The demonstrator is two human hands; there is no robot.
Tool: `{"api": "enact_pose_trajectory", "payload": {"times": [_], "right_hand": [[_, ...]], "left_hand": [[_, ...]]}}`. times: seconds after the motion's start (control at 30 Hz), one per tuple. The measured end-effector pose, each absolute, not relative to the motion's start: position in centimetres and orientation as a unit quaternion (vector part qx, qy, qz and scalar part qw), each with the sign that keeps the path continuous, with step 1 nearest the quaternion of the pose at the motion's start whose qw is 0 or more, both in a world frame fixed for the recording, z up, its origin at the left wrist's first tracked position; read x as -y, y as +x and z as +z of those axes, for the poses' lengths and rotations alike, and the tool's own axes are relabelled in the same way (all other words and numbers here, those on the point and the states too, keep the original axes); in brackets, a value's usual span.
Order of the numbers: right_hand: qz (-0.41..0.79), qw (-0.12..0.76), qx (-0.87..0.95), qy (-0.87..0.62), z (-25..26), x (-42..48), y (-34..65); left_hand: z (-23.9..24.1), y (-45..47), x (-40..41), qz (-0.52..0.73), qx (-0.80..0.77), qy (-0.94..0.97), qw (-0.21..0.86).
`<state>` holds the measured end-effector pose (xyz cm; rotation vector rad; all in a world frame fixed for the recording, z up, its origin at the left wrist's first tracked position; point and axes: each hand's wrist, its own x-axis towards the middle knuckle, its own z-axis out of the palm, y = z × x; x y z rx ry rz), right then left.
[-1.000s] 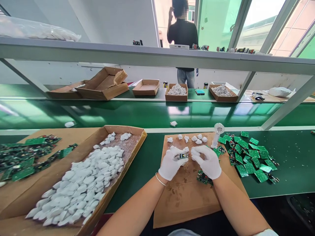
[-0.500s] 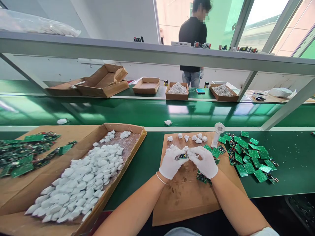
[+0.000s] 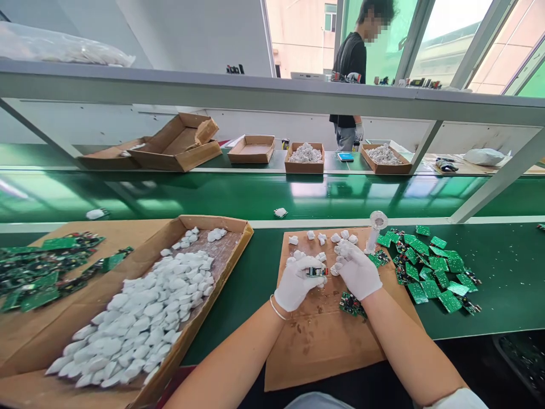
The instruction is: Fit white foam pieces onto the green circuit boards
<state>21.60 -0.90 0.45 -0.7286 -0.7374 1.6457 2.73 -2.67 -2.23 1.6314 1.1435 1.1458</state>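
Both my hands wear white gloves above a brown cardboard sheet [image 3: 315, 352]. My left hand [image 3: 296, 284] is closed around a small circuit board [image 3: 317, 272], its component side showing. To the right, my right hand [image 3: 357, 271] has its fingers apart over white putty-like lumps [image 3: 344, 235]; one lump [image 3: 334, 269] sits by its thumb, and I cannot tell whether they touch. More lumps [image 3: 293, 240] lie along the sheet's far edge. A few circuit boards [image 3: 351, 304] rest on the sheet beside my right wrist.
A cardboard tray [image 3: 250, 230] of white lumps stands left, beside piled boards [image 3: 40, 278]. More green boards [image 3: 438, 267] lie right, near a round-headed stand [image 3: 377, 230]. Beyond run a green belt [image 3: 204, 190] and a shelf rail [image 3: 255, 96]. A person [image 3: 351, 62] stands behind.
My right hand has left the board and moved slightly right and away from me. The board stays in my left hand. White pieces on the belt shifted left; the person behind moved right.
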Motion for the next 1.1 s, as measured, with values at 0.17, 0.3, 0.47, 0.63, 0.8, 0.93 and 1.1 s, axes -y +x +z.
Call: {"api": "enact_pose_trajectory", "payload": {"times": [0.17, 0.3, 0.47, 0.63, 0.8, 0.93, 1.1], "right_hand": [[0.671, 0.591, 0.334, -0.297, 1.5, 1.8, 21.1], [0.613, 0.592, 0.411, -0.324, 1.6, 2.5, 20.9], [0.421, 0.537, 0.613, -0.398, 1.3, 2.9, 21.1], [0.174, 0.51, 0.757, -0.37, 1.7, 2.8, 21.4], [0.147, 0.505, 0.77, -0.361, 1.5, 2.6, 21.2], [0.191, 0.489, 0.77, -0.361, 1.1, 2.6, 21.0], [0.366, 0.531, 0.657, -0.39, 0.9, 2.7, 21.0]], "left_hand": [[-1.8, 2.7, 2.7, 0.491, -0.449, 0.662, 0.346], [-1.7, 2.8, 2.6, 0.516, -0.439, 0.673, 0.297], [-2.1, 2.7, 2.3, 0.515, -0.437, 0.701, 0.226], [-2.3, 2.6, 2.4, 0.493, -0.446, 0.727, 0.173], [-2.2, 2.7, 2.5, 0.485, -0.448, 0.746, 0.087], [-1.7, 2.7, 2.6, 0.465, -0.447, 0.76, 0.077], [-1.5, 2.8, 2.7, 0.472, -0.456, 0.742, 0.14]]}}
